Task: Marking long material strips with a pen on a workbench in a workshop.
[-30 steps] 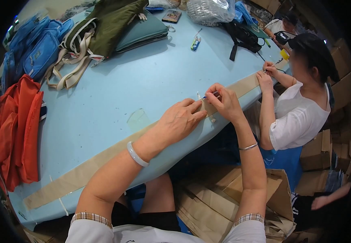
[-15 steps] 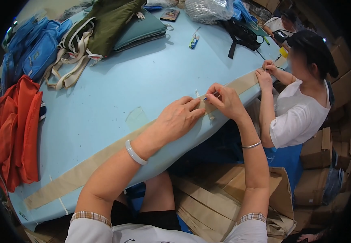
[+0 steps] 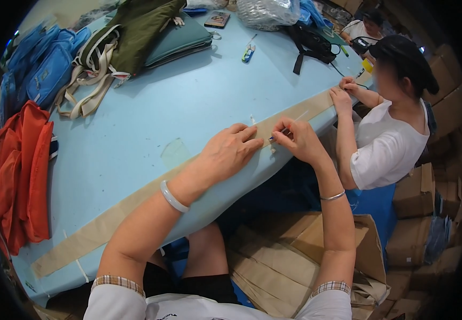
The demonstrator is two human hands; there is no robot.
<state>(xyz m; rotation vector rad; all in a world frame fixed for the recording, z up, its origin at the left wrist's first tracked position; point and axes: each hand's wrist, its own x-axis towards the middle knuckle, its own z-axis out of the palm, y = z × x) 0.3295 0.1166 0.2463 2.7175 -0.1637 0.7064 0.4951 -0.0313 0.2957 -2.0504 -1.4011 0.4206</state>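
A long beige strip [image 3: 108, 216] runs diagonally along the near edge of the light blue table. My left hand [image 3: 231, 149] lies on it with the fingers stretched out, pressing it down. Just right of those fingertips, my right hand [image 3: 301, 140] pinches a slim pen [image 3: 304, 115] with a clear shaft. Its bluish tip points down at the strip, though I cannot tell whether it touches. Small whitish pieces, like tape, show at the strip's edges near my hands. A clear piece of film [image 3: 175, 153] lies beside my left wrist.
Blue bags [image 3: 49, 69], a red fabric pile [image 3: 25, 181] and an olive bag [image 3: 145, 37] crowd the left and far side. Thread snips [image 3: 248, 54] and a phone [image 3: 217, 20] lie farther back. A co-worker [image 3: 388, 128] handles the strip's right end. Below stands an open carton [image 3: 367, 234].
My right hand has shifted slightly down and rightward, and the pen's shaft now shows above it. My left hand has moved a little left, its fingers still on the strip.
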